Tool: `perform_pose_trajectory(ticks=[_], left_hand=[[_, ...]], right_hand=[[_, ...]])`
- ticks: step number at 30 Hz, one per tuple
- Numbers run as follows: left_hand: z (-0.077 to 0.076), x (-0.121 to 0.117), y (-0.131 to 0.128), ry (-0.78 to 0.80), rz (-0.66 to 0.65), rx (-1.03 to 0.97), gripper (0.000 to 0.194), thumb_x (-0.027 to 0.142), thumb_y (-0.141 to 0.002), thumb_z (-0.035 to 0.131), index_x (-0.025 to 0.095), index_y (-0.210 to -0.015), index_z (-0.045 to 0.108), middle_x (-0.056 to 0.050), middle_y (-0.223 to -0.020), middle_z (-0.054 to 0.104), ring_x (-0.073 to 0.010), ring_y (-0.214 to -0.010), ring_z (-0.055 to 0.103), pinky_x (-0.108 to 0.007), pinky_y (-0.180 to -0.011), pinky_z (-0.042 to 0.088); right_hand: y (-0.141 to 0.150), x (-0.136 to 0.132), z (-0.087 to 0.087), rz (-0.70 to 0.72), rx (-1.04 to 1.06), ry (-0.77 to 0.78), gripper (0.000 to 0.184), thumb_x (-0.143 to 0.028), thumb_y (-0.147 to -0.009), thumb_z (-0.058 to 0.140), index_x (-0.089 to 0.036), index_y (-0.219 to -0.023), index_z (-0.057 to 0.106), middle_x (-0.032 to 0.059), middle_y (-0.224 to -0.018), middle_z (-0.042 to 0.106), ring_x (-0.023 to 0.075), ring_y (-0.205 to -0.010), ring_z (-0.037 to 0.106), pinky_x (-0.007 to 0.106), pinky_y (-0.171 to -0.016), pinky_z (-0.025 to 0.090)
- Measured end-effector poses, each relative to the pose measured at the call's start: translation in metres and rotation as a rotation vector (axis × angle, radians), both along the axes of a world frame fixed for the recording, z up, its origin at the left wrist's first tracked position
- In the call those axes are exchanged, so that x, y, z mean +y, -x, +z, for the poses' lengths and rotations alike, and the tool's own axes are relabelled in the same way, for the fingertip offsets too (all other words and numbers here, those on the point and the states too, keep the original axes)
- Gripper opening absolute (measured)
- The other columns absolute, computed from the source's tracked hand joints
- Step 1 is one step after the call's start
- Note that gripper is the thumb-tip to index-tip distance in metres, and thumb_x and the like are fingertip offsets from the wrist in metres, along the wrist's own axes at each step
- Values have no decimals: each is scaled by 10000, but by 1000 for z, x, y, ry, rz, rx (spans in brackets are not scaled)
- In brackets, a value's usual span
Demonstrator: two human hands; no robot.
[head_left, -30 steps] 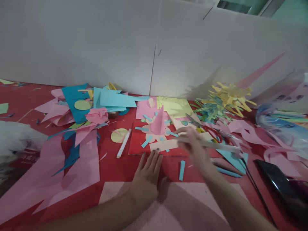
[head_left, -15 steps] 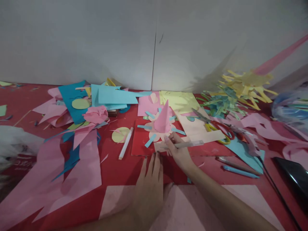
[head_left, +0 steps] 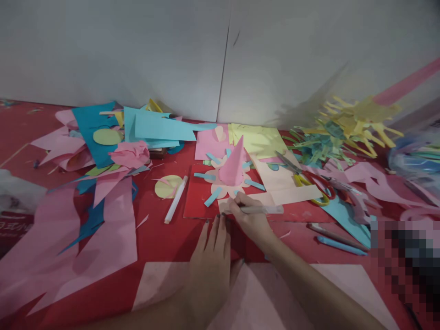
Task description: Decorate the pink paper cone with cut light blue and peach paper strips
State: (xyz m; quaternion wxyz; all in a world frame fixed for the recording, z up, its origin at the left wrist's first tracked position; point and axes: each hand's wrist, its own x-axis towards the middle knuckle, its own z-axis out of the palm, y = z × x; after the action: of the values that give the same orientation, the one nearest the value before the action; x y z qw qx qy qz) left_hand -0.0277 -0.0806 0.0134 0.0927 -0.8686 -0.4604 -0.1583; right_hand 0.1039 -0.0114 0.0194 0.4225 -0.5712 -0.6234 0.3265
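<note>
My right hand (head_left: 249,217) is closed around a pale marker (head_left: 266,209), its tip down at the left end of a peach paper strip (head_left: 297,195). My left hand (head_left: 211,261) lies flat with fingers stretched, fingertips at the strip's lower left edge. Just beyond, a pink paper cone (head_left: 232,166) stands on a peach paper flower (head_left: 225,190). Several short blue strips (head_left: 213,197) stick out around the flower. Under them is a red board (head_left: 197,204), which the strip partly overlaps.
A white marker (head_left: 176,201) and a yellow paper circle (head_left: 165,187) lie left. Pink and blue scraps (head_left: 117,224) spread beyond. To the right are scissors (head_left: 318,185), a glue gun (head_left: 354,197), pens (head_left: 340,245) and a yellow fringed paper piece (head_left: 360,121). A wall stands behind.
The view has shifted slightly. My right hand and its marker have moved a little left along the strip. My left hand stays flat in about the same place.
</note>
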Motion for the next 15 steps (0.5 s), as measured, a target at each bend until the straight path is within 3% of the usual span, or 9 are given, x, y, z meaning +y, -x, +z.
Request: perform_pose_trajectory(ticks=[15], left_hand=[[1,-1,1,68,-1,5,493,401,-850,337,47,-1106,566,-168,-1218,545,-274,-1139,484,-410,-978,319]], right_hand=[[-2,-1,2,13,-6,-6,352,-286,-793,482,-206,-526,266,-69,-498,277,79,-476,268,219,-463,258]])
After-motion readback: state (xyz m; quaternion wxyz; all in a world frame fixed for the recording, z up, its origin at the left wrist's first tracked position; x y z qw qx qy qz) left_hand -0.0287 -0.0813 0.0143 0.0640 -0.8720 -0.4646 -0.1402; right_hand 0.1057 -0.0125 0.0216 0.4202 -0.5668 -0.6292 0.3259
